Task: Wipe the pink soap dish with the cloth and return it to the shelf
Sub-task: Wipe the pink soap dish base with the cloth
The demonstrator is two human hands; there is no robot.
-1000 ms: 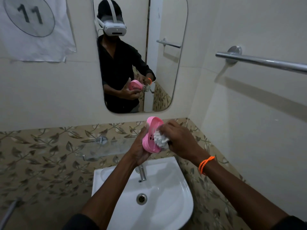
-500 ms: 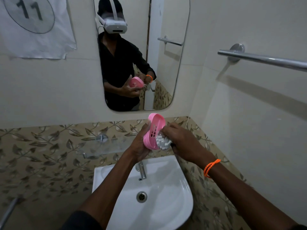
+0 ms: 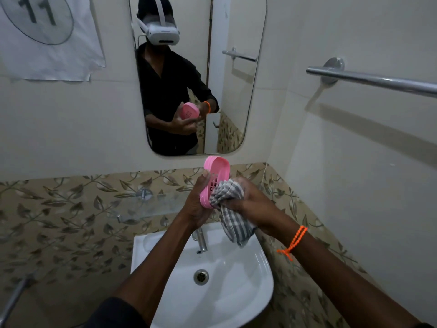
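Note:
The pink soap dish [image 3: 216,178] is held on edge above the sink, its slotted inside facing right. My left hand [image 3: 197,204] grips it from the left and below. My right hand [image 3: 248,202] presses a grey-and-white checked cloth [image 3: 230,209] against the dish's lower inside; a loose end of the cloth hangs down toward the tap. The glass shelf [image 3: 151,207] is mounted on the tiled wall to the left of my hands, with nothing on it.
A white sink [image 3: 236,280] with a chrome tap [image 3: 201,240] lies right below my hands. A mirror [image 3: 196,74] hangs above, a towel rail [image 3: 369,79] juts from the right wall, and a paper sheet [image 3: 47,36] is taped at the upper left.
The cloth has loosened from a small wad into a hanging piece. Dish and hands stay above the sink, the dish still tilted on edge, with the cloth rubbing lower inside it.

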